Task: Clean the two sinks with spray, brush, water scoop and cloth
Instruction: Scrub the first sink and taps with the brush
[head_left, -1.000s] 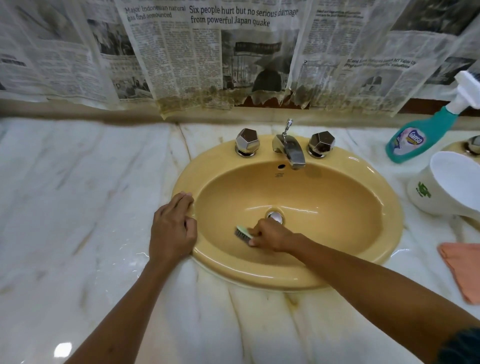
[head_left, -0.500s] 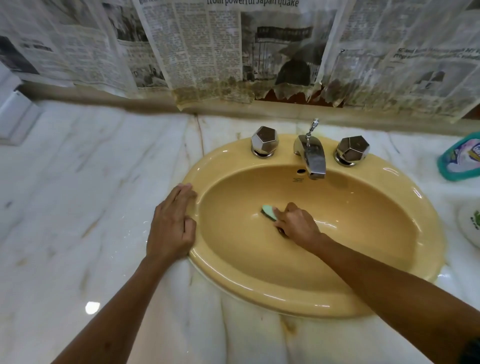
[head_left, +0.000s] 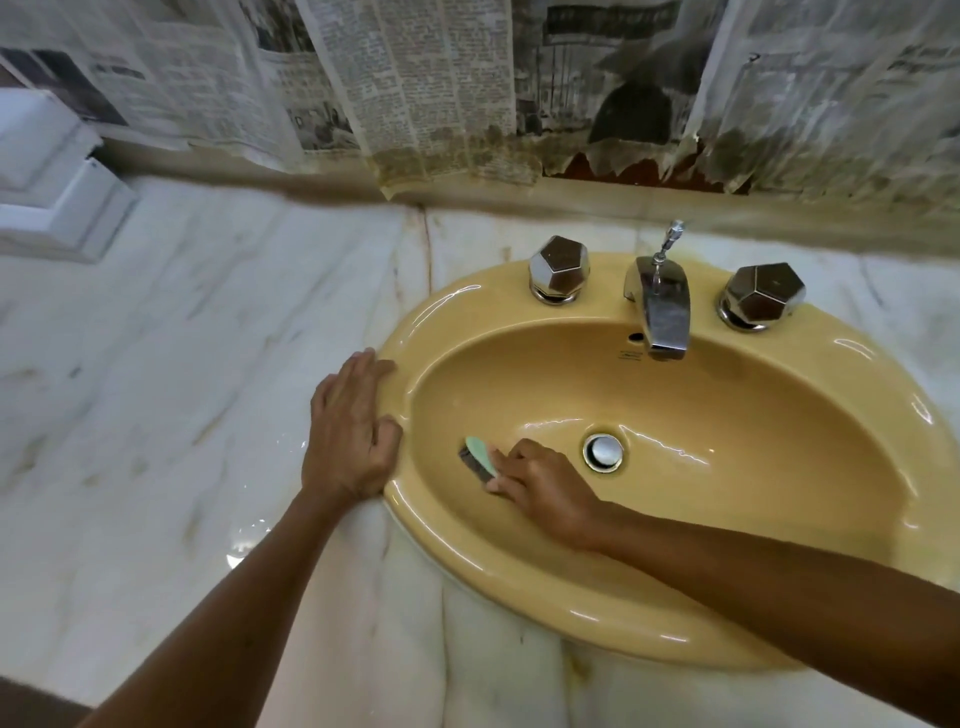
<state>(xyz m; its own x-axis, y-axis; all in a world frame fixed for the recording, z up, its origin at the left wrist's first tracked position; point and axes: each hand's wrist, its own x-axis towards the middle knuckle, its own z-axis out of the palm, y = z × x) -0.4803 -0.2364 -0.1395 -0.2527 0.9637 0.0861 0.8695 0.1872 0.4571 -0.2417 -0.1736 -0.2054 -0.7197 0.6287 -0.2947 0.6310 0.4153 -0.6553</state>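
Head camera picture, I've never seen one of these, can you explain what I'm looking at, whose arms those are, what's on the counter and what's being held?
There is no machine here. A person wears a wide-angle camera on the head, so you look down along their own two bare arms. In front is a yellow sink set in a marble counter, with a tap between two knobs and a drain in the bowl. Newspaper covers the wall behind. The left hand lies flat on the sink's left rim, holding nothing. The right hand is down in the bowl, gripping a small green brush with its bristles against the bowl's left side.
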